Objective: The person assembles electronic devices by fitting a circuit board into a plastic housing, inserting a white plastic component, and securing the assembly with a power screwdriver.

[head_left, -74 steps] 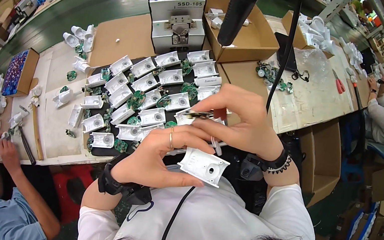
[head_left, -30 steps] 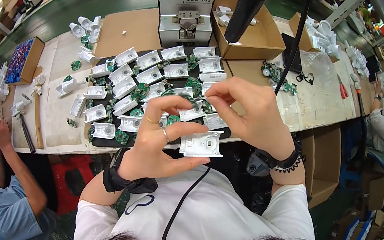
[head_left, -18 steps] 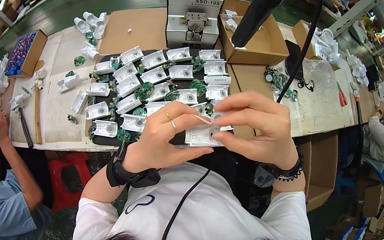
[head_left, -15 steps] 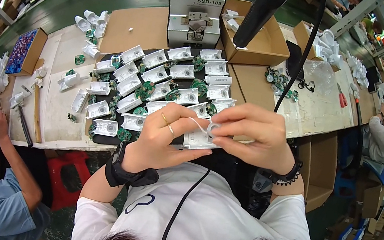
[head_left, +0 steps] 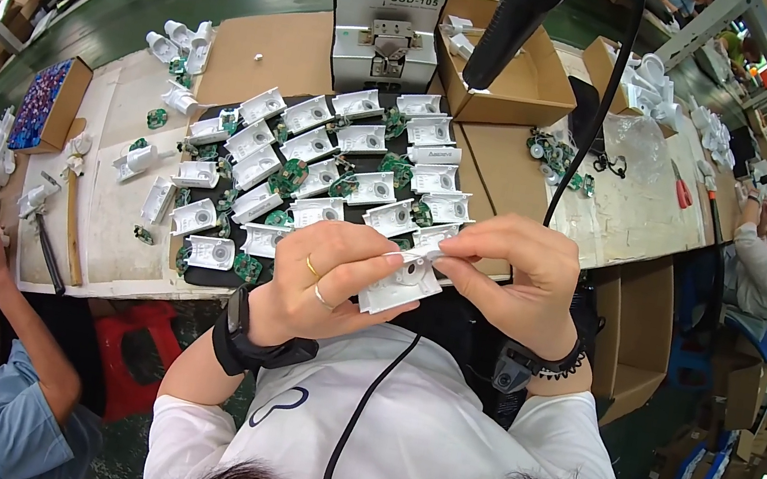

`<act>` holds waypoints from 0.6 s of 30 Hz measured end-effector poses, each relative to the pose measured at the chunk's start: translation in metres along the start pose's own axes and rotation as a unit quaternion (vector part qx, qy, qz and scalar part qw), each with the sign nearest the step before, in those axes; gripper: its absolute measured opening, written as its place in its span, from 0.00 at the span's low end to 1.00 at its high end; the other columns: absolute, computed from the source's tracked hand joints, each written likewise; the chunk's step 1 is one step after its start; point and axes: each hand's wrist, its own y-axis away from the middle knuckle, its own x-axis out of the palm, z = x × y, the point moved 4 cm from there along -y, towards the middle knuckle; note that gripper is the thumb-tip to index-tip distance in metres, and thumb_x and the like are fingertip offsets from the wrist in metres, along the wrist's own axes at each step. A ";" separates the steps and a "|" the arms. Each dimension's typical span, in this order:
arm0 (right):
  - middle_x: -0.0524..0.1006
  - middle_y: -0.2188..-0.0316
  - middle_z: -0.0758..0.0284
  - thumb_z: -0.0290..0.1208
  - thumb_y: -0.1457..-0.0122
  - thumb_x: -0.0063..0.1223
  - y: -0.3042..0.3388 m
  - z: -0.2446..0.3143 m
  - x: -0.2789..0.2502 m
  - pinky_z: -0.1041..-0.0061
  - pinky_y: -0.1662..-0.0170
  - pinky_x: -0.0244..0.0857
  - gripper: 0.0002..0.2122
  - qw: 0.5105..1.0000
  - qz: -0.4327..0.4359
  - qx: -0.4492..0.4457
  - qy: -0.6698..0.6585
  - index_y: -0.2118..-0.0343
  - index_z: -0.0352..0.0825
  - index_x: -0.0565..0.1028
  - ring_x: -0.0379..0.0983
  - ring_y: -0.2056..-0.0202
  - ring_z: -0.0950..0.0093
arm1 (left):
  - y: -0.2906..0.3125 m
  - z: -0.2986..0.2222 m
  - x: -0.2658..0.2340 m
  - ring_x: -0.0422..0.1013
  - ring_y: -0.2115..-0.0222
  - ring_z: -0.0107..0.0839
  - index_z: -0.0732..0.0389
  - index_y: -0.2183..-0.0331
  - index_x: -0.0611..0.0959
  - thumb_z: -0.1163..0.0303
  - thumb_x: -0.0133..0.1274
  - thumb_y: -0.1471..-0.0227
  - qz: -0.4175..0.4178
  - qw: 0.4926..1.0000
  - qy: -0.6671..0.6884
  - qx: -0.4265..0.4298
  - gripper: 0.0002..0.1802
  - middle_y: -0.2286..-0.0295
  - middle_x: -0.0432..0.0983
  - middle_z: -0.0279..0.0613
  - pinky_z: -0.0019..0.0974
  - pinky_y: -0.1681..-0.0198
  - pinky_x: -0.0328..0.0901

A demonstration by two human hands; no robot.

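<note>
Close to the chest, the left hand and right hand both pinch one white plastic housing, held above the near edge of the workbench. Beyond it, similar white housings lie in rows on a dark mat among green circuit boards. Farther back, an open cardboard box holds a few white parts beside a white tabletop machine bearing a small printed label.

White tee with a dark loop logo, black watch on the left wrist, two rings, black bracelet on the right wrist.
</note>
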 end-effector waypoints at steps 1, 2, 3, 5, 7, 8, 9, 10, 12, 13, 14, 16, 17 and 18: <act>0.79 0.75 0.62 0.15 0.59 0.64 0.001 -0.001 0.000 0.81 0.71 0.69 0.09 1.000 0.006 0.021 -0.021 0.72 0.30 0.80 0.76 0.72 0.76 | 0.000 -0.001 0.001 0.74 0.72 0.33 0.59 0.63 0.78 0.66 0.71 0.69 -0.010 1.000 0.002 0.006 0.27 0.71 0.76 0.37 0.33 0.67 0.69; 0.79 0.75 0.62 0.15 0.59 0.64 0.003 0.000 0.000 0.81 0.71 0.69 0.09 1.000 0.006 0.022 -0.019 0.72 0.30 0.80 0.76 0.72 0.76 | 0.000 -0.001 0.001 0.74 0.72 0.33 0.59 0.63 0.78 0.66 0.71 0.69 -0.011 1.000 0.003 0.006 0.27 0.71 0.76 0.37 0.33 0.67 0.69; 0.79 0.75 0.62 0.15 0.59 0.64 0.004 0.000 0.001 0.81 0.71 0.68 0.09 0.999 0.009 0.029 -0.029 0.72 0.30 0.80 0.76 0.72 0.76 | 0.000 -0.001 0.000 0.73 0.70 0.34 0.58 0.62 0.76 0.67 0.71 0.69 0.000 1.000 -0.026 0.000 0.29 0.70 0.76 0.37 0.37 0.62 0.67; 0.79 0.74 0.62 0.15 0.60 0.65 0.005 0.001 0.003 0.81 0.70 0.67 0.09 0.998 0.011 0.046 -0.049 0.73 0.29 0.80 0.76 0.72 0.76 | 0.000 -0.002 -0.002 0.73 0.67 0.36 0.57 0.59 0.74 0.67 0.72 0.70 0.026 0.996 -0.085 -0.010 0.33 0.67 0.75 0.39 0.45 0.53 0.64; 0.79 0.74 0.62 0.15 0.59 0.65 0.006 -0.004 0.006 0.82 0.69 0.67 0.08 0.997 0.011 0.054 -0.058 0.73 0.30 0.80 0.76 0.71 0.76 | 0.003 -0.002 0.000 0.73 0.67 0.36 0.57 0.59 0.74 0.67 0.72 0.70 0.022 0.997 -0.065 -0.018 0.33 0.67 0.75 0.39 0.47 0.51 0.62; 0.78 0.74 0.62 0.15 0.59 0.65 0.008 -0.009 0.008 0.82 0.68 0.67 0.08 0.996 0.011 0.062 -0.068 0.73 0.30 0.80 0.75 0.71 0.76 | 0.005 -0.001 0.002 0.73 0.66 0.36 0.57 0.60 0.74 0.67 0.72 0.70 0.017 0.998 -0.046 -0.026 0.32 0.66 0.75 0.39 0.48 0.49 0.60; 0.78 0.74 0.62 0.15 0.59 0.64 0.009 -0.013 0.010 0.82 0.67 0.66 0.08 0.994 0.014 0.069 -0.079 0.73 0.30 0.80 0.75 0.70 0.76 | 0.007 -0.001 0.002 0.73 0.66 0.36 0.57 0.60 0.74 0.67 0.72 0.70 0.011 0.999 -0.028 -0.035 0.32 0.66 0.75 0.38 0.50 0.47 0.58; 0.78 0.74 0.62 0.15 0.59 0.64 0.011 -0.016 0.013 0.82 0.67 0.66 0.08 0.994 0.015 0.069 -0.080 0.73 0.30 0.80 0.75 0.70 0.76 | 0.007 -0.002 0.003 0.73 0.66 0.36 0.57 0.60 0.74 0.67 0.72 0.70 0.011 0.999 -0.029 -0.036 0.32 0.66 0.75 0.38 0.50 0.47 0.58; 0.78 0.74 0.63 0.14 0.58 0.63 0.014 -0.024 0.018 0.82 0.65 0.65 0.08 0.988 0.018 0.095 -0.119 0.73 0.30 0.79 0.74 0.70 0.77 | 0.007 -0.002 0.003 0.72 0.66 0.35 0.58 0.60 0.75 0.67 0.71 0.70 0.008 0.997 -0.043 -0.066 0.32 0.66 0.75 0.38 0.49 0.48 0.59; 0.78 0.74 0.64 0.14 0.57 0.63 0.016 -0.027 0.021 0.82 0.64 0.65 0.07 0.984 0.020 0.108 -0.139 0.73 0.30 0.79 0.74 0.70 0.78 | 0.007 -0.002 0.003 0.72 0.66 0.35 0.58 0.59 0.75 0.68 0.71 0.70 0.006 0.995 -0.050 -0.081 0.32 0.66 0.75 0.38 0.49 0.48 0.59; 0.78 0.74 0.64 0.14 0.57 0.63 0.017 -0.029 0.023 0.82 0.64 0.65 0.07 0.984 0.020 0.109 -0.139 0.73 0.30 0.79 0.74 0.70 0.78 | 0.007 -0.002 0.003 0.72 0.66 0.35 0.58 0.59 0.75 0.68 0.71 0.70 0.007 0.995 -0.050 -0.081 0.32 0.66 0.75 0.38 0.49 0.48 0.59; 0.78 0.74 0.64 0.14 0.56 0.62 0.020 -0.036 0.026 0.83 0.64 0.64 0.07 0.968 -0.011 0.167 -0.185 0.73 0.29 0.78 0.72 0.70 0.79 | 0.006 -0.003 0.006 0.72 0.66 0.35 0.59 0.59 0.76 0.69 0.71 0.69 0.036 0.993 -0.084 -0.072 0.31 0.66 0.75 0.39 0.48 0.49 0.60; 0.77 0.74 0.65 0.14 0.55 0.61 0.022 -0.040 0.027 0.83 0.65 0.64 0.06 0.958 -0.027 0.195 -0.208 0.73 0.29 0.78 0.72 0.71 0.80 | 0.006 -0.003 0.007 0.72 0.66 0.36 0.60 0.59 0.76 0.70 0.71 0.69 0.051 0.991 -0.101 -0.067 0.31 0.66 0.75 0.39 0.47 0.50 0.61; 0.77 0.74 0.65 0.14 0.55 0.61 0.022 -0.042 0.028 0.83 0.65 0.64 0.06 0.958 -0.028 0.196 -0.209 0.73 0.29 0.78 0.72 0.71 0.80 | 0.006 -0.002 0.007 0.72 0.66 0.36 0.60 0.59 0.76 0.70 0.71 0.69 0.052 0.991 -0.100 -0.067 0.31 0.66 0.75 0.39 0.47 0.50 0.61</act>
